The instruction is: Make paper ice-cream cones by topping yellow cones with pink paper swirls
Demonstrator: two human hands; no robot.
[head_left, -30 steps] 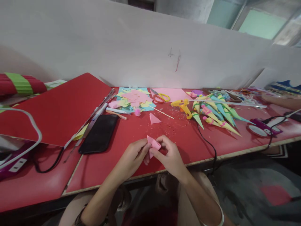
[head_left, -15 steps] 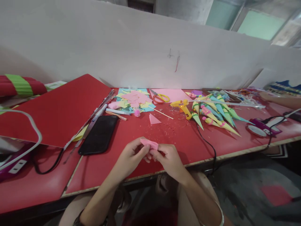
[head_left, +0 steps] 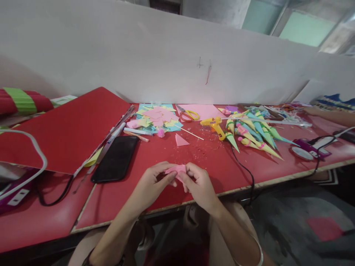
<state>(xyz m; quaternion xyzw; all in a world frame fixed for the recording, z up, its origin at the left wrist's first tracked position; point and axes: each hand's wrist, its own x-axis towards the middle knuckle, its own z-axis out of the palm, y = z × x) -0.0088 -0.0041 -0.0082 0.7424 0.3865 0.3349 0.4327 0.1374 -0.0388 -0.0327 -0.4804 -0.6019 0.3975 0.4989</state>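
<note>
A small folded piece of pink paper point(head_left: 176, 169) is pinched between both hands over the front part of the red table point(head_left: 155, 151). My left hand point(head_left: 156, 181) grips its left side with thumb and fingers. On the right side, my right hand point(head_left: 199, 181) holds it the same way, the thumb on the near face. Beyond the hands lies a pink paper triangle point(head_left: 181, 140). Further back are a pile of pink, yellow and blue paper pieces point(head_left: 159, 116), scissors point(head_left: 189, 114) and a thin stick point(head_left: 190, 132).
A yellow glue gun point(head_left: 215, 125) with a black cord lies beside several decorated paper cones point(head_left: 256, 131). Left are a black phone point(head_left: 116, 159), pens and a large red sheet point(head_left: 69, 129). Another person's arm point(head_left: 330, 116) reaches in at the far right.
The fingers have shifted on the pink paper, and the right hand's fingers are raised a little around its right end. The paper's fold looks different. Both hands stay in nearly the same place.
</note>
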